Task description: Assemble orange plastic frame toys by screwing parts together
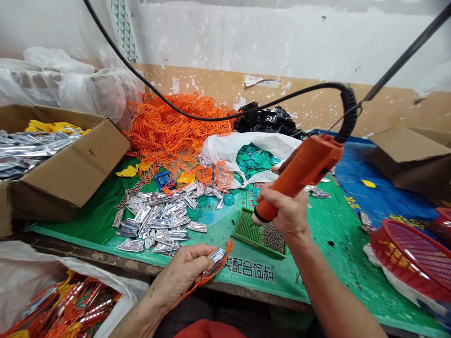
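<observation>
Brown cardboard box [66, 169] far left w/ silver foil strips [31, 148] inside; white sack [31, 277] below it, holding orange plastic sprues [70, 305]. Orange plastic lattice heap [172, 131] behind, at back of green printed mat [338, 220]. Loose silver foil tags [158, 220] spread on mat, just ahead of L hand [179, 277]. L fingers [192, 256] curl close together, pinching silver tag [217, 256] w/ orange sprue strip [214, 273] attached; long axis runs lower-left to upper-right, tag end pointing twd tray. Green perforated tray [244, 230] w/ small dark parts [273, 237] sits right of tag, R hand nearer it than L. R hand [282, 211] has fingers wrapped round orange corded tool [306, 164], nose angled down-left, just over tray edge, contact unclear. Black coiled cord [348, 112] rises from tool's tail. Red plastic basket [412, 253] far right, beside blue tarp [366, 192].
</observation>
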Motion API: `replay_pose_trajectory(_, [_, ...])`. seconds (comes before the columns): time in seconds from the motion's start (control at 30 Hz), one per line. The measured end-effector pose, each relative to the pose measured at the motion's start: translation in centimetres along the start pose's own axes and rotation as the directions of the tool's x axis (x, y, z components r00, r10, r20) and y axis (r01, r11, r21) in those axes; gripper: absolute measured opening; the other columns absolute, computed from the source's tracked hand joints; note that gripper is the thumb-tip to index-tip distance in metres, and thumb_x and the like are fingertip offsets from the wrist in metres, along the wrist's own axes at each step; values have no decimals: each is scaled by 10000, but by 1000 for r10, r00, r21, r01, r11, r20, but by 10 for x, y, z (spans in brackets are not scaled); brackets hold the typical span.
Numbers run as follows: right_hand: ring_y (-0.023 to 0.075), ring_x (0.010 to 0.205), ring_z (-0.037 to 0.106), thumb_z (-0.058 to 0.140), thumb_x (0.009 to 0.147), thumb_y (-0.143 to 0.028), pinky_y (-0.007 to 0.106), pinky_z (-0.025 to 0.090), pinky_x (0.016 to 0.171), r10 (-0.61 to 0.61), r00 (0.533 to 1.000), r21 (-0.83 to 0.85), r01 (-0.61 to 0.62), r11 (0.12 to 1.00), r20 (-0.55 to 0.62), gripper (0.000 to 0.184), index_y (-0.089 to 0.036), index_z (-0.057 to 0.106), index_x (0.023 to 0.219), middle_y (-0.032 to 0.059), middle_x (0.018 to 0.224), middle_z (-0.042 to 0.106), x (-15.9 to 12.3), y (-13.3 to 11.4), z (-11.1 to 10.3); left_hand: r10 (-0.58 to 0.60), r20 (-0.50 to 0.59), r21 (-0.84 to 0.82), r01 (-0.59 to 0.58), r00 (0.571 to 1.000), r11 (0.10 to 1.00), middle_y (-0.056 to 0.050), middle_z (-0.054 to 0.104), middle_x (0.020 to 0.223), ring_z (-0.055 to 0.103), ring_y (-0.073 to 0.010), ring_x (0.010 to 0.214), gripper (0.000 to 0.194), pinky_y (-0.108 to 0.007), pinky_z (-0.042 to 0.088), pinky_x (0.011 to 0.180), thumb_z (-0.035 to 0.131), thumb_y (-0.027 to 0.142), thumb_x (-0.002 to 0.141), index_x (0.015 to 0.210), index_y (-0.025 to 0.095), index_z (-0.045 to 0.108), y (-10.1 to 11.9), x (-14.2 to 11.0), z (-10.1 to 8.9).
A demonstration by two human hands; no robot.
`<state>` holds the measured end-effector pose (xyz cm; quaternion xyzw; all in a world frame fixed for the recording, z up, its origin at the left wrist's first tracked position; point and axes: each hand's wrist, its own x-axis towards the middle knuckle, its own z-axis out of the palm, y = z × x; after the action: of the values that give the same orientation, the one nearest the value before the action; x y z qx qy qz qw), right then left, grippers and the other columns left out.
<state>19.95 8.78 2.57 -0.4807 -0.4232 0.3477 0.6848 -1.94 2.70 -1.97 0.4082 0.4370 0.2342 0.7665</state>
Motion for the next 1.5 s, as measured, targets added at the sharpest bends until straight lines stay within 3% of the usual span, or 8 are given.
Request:
replay_pose_trajectory(0.1, [134, 498, 554, 719, 612, -233, 315, 480, 529, -6, 1000, -14, 6, 1000, -3, 388, -142, 616, 974, -45, 596, 594, -6, 10, 4, 12, -31, 64, -10, 999, 998, 4, 584, 701, 408, -106, 609, 225, -224, 260, 564, 558, 224, 700, 822, 126, 719, 5, -2, 2])
replay_pose_trajectory(0.2, [136, 509, 557, 713, 603, -231, 322, 486, 545, 12, 1000, -18, -12, 1000, -12, 211, -148, 627, 777, -28, 608, 589, -7, 15, 6, 21, -61, 68, -17, 998, 998, 14, 568, 668, 392, -104, 589, 220, -230, 249, 551, 552, 213, 686, 798, 130, 722, 5, -1, 4])
replay_pose_trajectory(0.33, [128, 515, 549, 703, 595, -236, 315, 486, 552, 19, 999, -48, -20, 999, -26, 135, -160, 595, 626, -17, 608, 583, -7, 20, 8, 7, -6, -6, -7, 1000, 1000, 23, 565, 654, 388, -94, 579, 214, -228, 243, 569, 543, 209, 713, 824, 134, 711, 0, 2, 1])
replay_pose_trajectory(0.93, [130, 533, 535, 697, 587, -239, 326, 471, 569, 27, 1000, -55, -27, 998, -11, 132, -154, 612, 641, -5, 624, 587, -8, 29, 8, 12, -10, -40, -12, 1000, 999, 23, 544, 618, 381, -94, 564, 201, -244, 225, 571, 553, 221, 665, 772, 122, 691, -1, 1, 6])
replay_pose_trajectory(1.07, [135, 543, 542, 704, 591, -240, 326, 468, 567, 16, 1000, -56, -16, 998, -3, 169, -159, 623, 716, -10, 642, 597, -9, 30, 7, 12, -20, -25, -13, 1000, 1000, 21, 547, 611, 380, -93, 559, 227, -243, 226, 564, 548, 222, 650, 782, 115, 699, -1, 2, 6])
replay_pose_trajectory(1.5, [141, 555, 546, 725, 579, -233, 328, 457, 579, 4, 1000, -75, -5, 997, -19, 128, -155, 636, 627, -3, 633, 619, -10, 30, 9, -25, -65, -42, 23, 998, 999, 26, 528, 570, 349, -81, 530, 246, -231, 206, 527, 574, 233, 600, 755, 105, 716, 3, 2, 9])
